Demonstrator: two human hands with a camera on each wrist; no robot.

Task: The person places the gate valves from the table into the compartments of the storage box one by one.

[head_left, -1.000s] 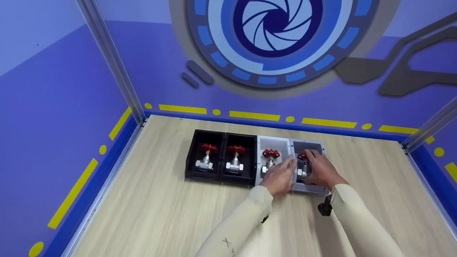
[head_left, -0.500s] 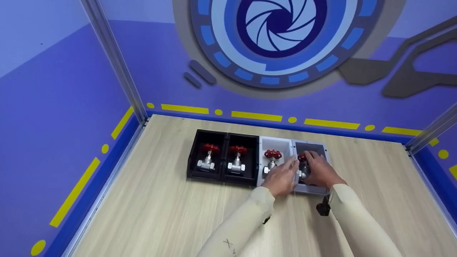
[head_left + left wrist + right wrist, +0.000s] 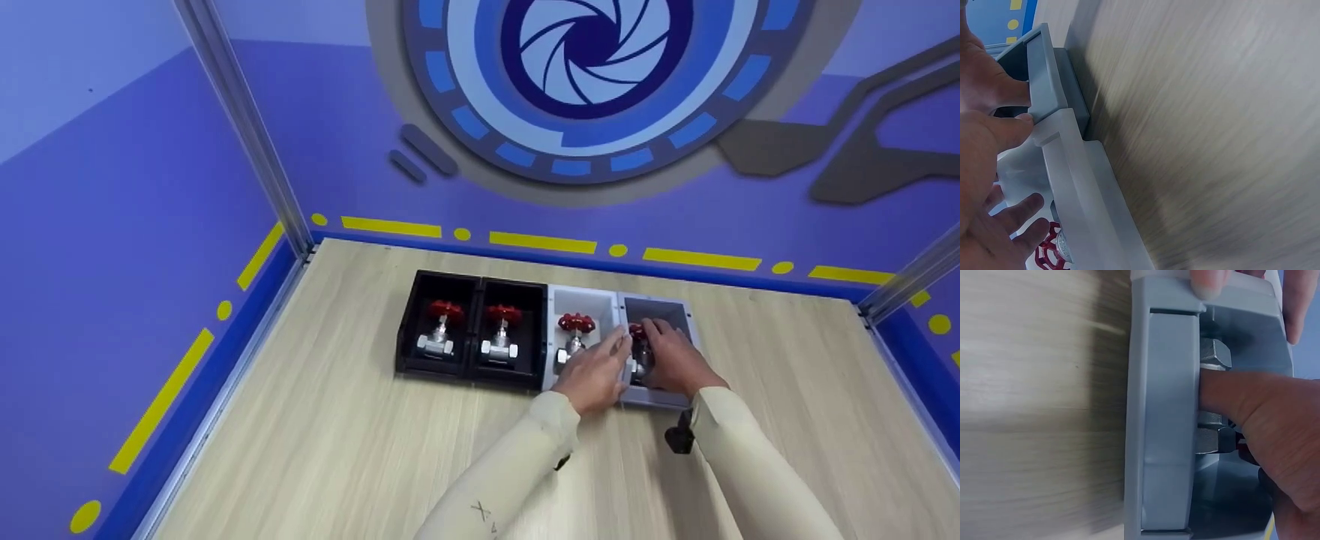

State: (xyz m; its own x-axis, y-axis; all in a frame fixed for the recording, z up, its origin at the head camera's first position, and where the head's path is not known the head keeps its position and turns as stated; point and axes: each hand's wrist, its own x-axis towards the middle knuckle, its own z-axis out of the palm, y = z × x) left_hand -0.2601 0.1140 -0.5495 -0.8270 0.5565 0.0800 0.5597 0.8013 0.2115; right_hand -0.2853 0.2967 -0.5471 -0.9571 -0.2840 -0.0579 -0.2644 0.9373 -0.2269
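Note:
In the head view my right hand reaches into the grey bin and grips a metal valve with a red handwheel. In the right wrist view, the thumb lies across the valve's body between its hex ends; the hand covers most of the rest. My left hand lies over the wall between the grey bin and the white bin. Its thumb touches the front corner of that rim, and its fingers spread loosely in the left wrist view. Another valve with a red handwheel stands in the white bin, partly behind the left hand.
Two black bins stand in the same row to the left, holding one valve and another valve. The row sits on a wooden table. Blue-purple panels and metal posts enclose the sides and back.
The head view has shifted slightly, so the scene sits a little further right. The right hand's valve appears slightly turned or tilted towards the hand. The left hand keeps its place on the wall.

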